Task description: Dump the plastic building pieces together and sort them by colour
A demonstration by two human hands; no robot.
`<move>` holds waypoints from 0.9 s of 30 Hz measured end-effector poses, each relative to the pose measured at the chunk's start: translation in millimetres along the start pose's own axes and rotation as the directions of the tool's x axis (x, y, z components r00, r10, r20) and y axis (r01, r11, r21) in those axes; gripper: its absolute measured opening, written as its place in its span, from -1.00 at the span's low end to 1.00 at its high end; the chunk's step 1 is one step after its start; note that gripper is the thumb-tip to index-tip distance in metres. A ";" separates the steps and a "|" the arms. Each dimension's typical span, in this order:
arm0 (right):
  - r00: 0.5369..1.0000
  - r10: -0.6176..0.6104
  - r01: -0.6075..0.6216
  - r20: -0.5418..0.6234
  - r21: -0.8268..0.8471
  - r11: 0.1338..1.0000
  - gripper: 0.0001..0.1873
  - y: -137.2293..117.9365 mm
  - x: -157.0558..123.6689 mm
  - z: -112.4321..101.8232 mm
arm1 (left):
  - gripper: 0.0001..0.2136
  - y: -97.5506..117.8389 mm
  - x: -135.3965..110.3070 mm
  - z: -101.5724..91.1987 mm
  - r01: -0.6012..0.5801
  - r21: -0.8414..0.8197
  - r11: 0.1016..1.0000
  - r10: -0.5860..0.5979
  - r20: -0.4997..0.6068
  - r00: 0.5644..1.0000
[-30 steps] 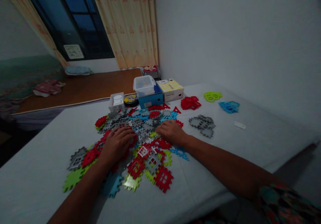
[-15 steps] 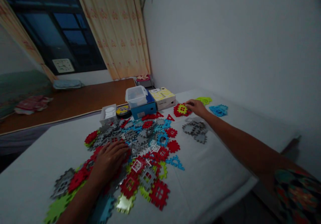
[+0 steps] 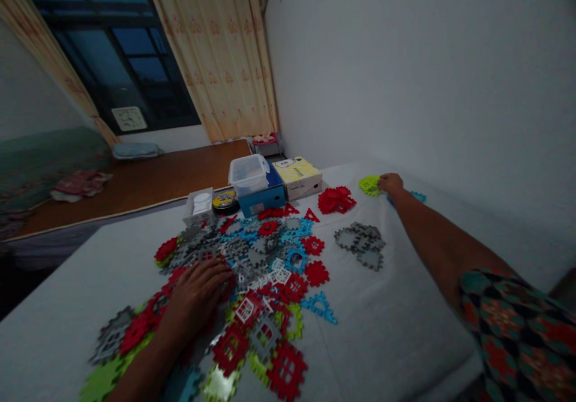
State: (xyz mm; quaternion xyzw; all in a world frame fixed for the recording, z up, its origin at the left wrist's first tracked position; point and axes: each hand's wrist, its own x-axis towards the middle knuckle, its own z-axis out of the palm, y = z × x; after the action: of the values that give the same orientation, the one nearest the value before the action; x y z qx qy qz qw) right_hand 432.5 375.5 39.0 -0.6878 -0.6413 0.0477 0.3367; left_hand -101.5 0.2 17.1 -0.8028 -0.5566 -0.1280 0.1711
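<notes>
My left hand point(image 3: 200, 288) lies on the mixed heap of plastic interlocking building pieces, palm down with its fingers stretched out. Under and around it are red pieces point(image 3: 173, 282), grey pieces point(image 3: 256, 252) and lime-green ones point(image 3: 101, 381), all with toothed edges. At the far right, my right hand point(image 3: 390, 183) pinches the edge of a lime-green interlocking piece point(image 3: 369, 185) over the small lime-green pile; its fingertips are partly hidden. Blue pieces point(image 3: 418, 196) show behind that wrist. A red pile point(image 3: 336, 200) and a grey pile point(image 3: 361, 243) lie separately on the white cloth.
Behind the heap stand a white box point(image 3: 198, 207), a round black-and-yellow tin point(image 3: 225, 201), a blue box point(image 3: 261, 199) with a clear plastic tub point(image 3: 248, 174) on it, and a yellow-and-white box point(image 3: 297, 178). A white wall point(image 3: 405, 78) borders the cloth-covered surface on the right.
My right hand has moved right, from the red pile to the lime-green pile, carrying the lime-green piece off the red ones. My left hand has stayed on the heap. The view has shifted slightly.
</notes>
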 end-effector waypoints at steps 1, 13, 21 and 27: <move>0.999 0.028 -0.027 -0.028 0.006 1.000 -0.60 -2.6 0.5 2.4 | -0.73 0.1 0.1 0.3 0.002 -0.004 1.000 -0.002 0.001 1.000; 0.613 -0.743 0.570 0.269 0.500 0.652 -0.75 -147.2 -158.6 29.7 | -0.72 19.3 5.2 -14.5 0.073 -0.053 0.996 -0.070 0.061 0.996; 0.425 -0.880 0.765 0.211 0.436 0.474 -0.54 -212.9 -237.2 52.8 | -0.76 14.7 2.6 -24.3 0.180 0.004 0.984 -0.180 0.083 0.980; 0.348 -0.908 0.796 0.233 0.438 0.418 -0.74 -223.8 -258.4 43.4 | -0.80 9.5 -0.6 -26.9 0.277 0.028 0.961 -0.278 0.053 0.959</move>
State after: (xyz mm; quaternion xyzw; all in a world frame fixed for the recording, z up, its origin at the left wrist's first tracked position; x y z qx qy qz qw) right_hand 176.0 145.7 28.3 -0.1687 -0.9511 0.0963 0.2402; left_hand -93.2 -14.6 40.1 -0.7185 -0.6694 -0.1223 0.1438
